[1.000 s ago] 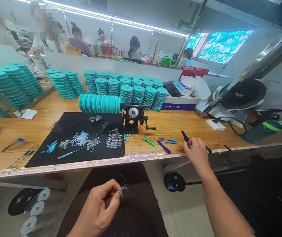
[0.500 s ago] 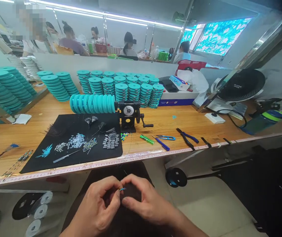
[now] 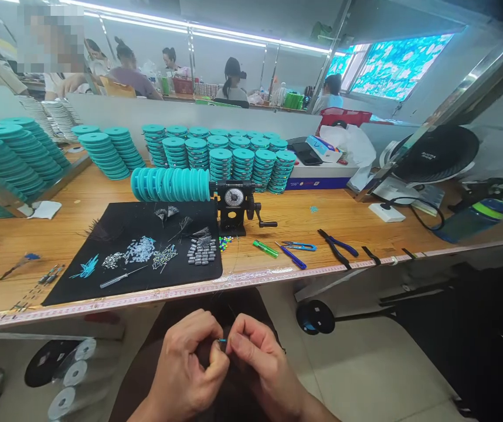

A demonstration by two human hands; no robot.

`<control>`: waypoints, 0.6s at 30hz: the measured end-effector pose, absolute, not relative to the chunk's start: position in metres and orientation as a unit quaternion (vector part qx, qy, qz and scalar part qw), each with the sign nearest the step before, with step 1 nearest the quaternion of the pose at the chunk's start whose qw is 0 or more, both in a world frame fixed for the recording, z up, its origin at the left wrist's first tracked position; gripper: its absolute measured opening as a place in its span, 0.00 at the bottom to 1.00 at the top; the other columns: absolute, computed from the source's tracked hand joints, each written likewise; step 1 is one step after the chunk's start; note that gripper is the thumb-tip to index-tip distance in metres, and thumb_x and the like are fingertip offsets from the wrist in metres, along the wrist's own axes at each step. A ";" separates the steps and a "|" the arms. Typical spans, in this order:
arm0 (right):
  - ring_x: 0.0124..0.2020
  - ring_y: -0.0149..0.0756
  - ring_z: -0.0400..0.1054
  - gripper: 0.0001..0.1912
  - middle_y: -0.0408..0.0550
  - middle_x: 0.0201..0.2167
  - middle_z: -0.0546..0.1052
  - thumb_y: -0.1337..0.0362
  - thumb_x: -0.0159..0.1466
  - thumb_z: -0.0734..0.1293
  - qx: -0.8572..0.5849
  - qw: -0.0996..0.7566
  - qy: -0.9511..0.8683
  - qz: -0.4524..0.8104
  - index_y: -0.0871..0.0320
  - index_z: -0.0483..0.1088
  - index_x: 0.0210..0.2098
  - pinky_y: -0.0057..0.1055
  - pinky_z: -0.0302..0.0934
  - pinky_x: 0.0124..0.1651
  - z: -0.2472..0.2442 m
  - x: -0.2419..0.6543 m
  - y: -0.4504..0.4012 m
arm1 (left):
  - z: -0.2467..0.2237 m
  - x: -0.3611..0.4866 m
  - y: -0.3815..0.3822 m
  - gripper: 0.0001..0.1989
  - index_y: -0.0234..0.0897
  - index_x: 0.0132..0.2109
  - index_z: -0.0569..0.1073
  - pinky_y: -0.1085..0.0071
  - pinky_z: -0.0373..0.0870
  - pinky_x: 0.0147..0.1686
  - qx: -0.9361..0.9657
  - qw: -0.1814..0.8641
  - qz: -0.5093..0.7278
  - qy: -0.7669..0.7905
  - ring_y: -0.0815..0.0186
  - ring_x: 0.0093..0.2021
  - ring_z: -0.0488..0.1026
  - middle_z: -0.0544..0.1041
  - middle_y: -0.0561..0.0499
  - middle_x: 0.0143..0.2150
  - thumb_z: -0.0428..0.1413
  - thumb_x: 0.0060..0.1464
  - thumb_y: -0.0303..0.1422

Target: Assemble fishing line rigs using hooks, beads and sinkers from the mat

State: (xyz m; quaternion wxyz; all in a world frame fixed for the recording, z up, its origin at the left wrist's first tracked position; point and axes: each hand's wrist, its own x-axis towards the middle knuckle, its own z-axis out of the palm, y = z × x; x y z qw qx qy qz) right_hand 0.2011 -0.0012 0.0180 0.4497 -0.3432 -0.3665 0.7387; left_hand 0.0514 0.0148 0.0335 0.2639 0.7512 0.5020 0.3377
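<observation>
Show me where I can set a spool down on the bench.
Bare wood shows between the hand-crank winder and the white power socket, behind the pliers. Crowded: the black mat, covered in small parts, and the teal spool stacks.

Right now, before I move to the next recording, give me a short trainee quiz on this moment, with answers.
1. True or false: the pliers lie on the wooden bench to the right of the black mat.
2. What stands at the right end of the row of teal spools? A) a hand-cranked counter; B) a desk fan; C) a water bottle.
3. Fill the gap: the left hand and right hand are held together below the bench, a small blue piece between their ___.

Key: 1 true; 2 A; 3 fingertips.
</observation>
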 end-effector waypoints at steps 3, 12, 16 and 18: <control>0.24 0.28 0.41 0.16 0.37 0.23 0.57 0.55 0.65 0.68 -0.356 0.465 -0.334 0.738 0.58 0.62 0.28 0.28 0.40 0.28 0.011 0.199 0.000 | 0.026 0.052 0.018 0.08 0.40 0.23 0.59 0.72 0.53 0.23 0.717 0.309 0.340 0.524 0.68 0.22 0.58 0.60 0.57 0.21 0.48 0.46 0.24; 0.29 0.30 0.54 0.16 0.39 0.26 0.62 0.55 0.70 0.61 -0.470 0.365 -0.577 0.559 0.58 0.65 0.30 0.28 0.50 0.33 0.010 0.216 0.012 | 0.020 0.031 0.025 0.08 0.39 0.32 0.68 0.73 0.57 0.27 0.717 0.455 0.231 0.475 0.68 0.27 0.60 0.64 0.57 0.25 0.48 0.59 0.28; 0.31 0.32 0.57 0.15 0.41 0.27 0.66 0.56 0.69 0.62 -0.472 0.374 -0.564 0.565 0.59 0.66 0.30 0.28 0.52 0.35 0.014 0.215 0.013 | 0.018 0.020 0.023 0.09 0.41 0.48 0.69 0.72 0.65 0.37 0.684 0.449 0.267 0.509 0.63 0.39 0.71 0.76 0.50 0.40 0.49 0.64 0.37; 0.30 0.31 0.57 0.14 0.40 0.26 0.65 0.57 0.68 0.62 -0.479 0.368 -0.561 0.566 0.59 0.65 0.29 0.27 0.52 0.34 0.014 0.213 0.013 | 0.017 0.018 0.021 0.10 0.44 0.50 0.69 0.72 0.66 0.40 0.690 0.433 0.270 0.513 0.62 0.42 0.72 0.77 0.50 0.43 0.50 0.64 0.39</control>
